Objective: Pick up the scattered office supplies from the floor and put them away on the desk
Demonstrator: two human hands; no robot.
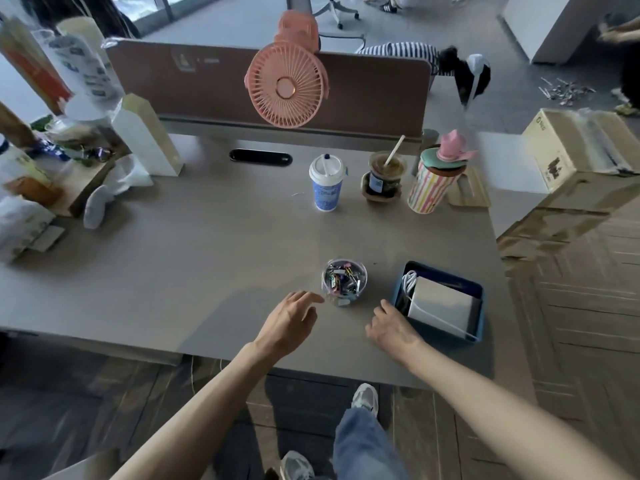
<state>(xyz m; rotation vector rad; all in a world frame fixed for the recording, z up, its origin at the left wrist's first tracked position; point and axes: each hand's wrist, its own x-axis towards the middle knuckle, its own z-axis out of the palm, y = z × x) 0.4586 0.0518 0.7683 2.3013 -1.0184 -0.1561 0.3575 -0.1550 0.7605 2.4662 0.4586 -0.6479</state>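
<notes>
A clip jar is set on the worktop, the left hand spread empty just beside it. Right of the jar, the loosely curled, empty right hand is rested against a blue tray; print on the cups behind cannot be read

Matt grey desk; clear glossy plastic cup of clips; blue tray, probably plastic; ribbed pink plastic fan
</notes>
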